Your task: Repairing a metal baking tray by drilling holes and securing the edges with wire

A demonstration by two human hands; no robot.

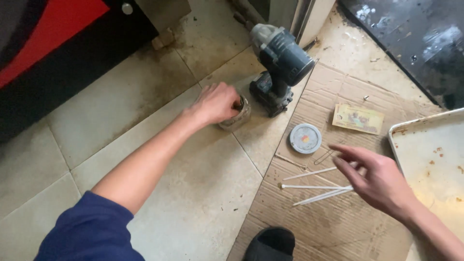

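Left hand point(216, 103) is closing its grip over the top of a small glass jar point(235, 116) on the floor tile beside the drill point(279, 65) — looks rigid, slippery, breakable, best taken around its sides; right hand point(374, 176) is hovering open, holding nothing, over the white sticks point(316, 188).

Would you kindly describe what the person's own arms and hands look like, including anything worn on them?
Both hands are bare: no gloves, rings or watch show. The left hand leads back along a bare forearm to a dark blue fabric sleeve pushed up near the elbow. The right hand and its forearm are uncovered as far as the picture's edge; no sleeve shows on that side.
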